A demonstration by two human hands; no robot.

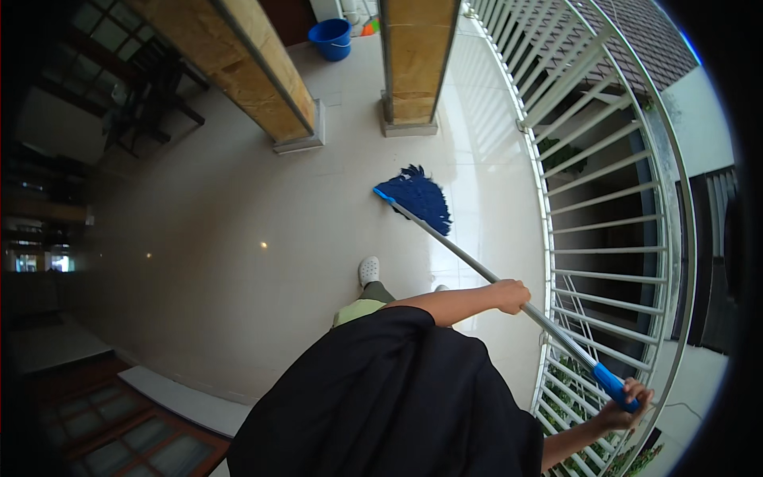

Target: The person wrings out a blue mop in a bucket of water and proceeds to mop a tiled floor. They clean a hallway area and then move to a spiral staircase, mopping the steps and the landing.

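Note:
A mop with a grey metal pole point(471, 263) slants across the view from upper left to lower right. Its dark blue fringed mop head point(423, 200) lies spread on the glossy tiled floor point(286, 208), to the right of a light blue clamp. My left hand point(511, 296) is wrapped around the pole partway up. At the upper end, my right hand point(626, 408) has its fingers around the blue grip point(614, 384), close to the railing. One white clog point(369, 271) shows on the floor below the mop head; the other is mostly hidden behind my forearm.
A white metal railing point(608, 247) runs along the right side. Two stone-clad pillars, one nearer the left point(262, 71) and one in the middle point(415, 65), rise ahead. Behind them stands a blue bucket point(331, 40). Dark wooden furniture point(158, 89) is at the upper left.

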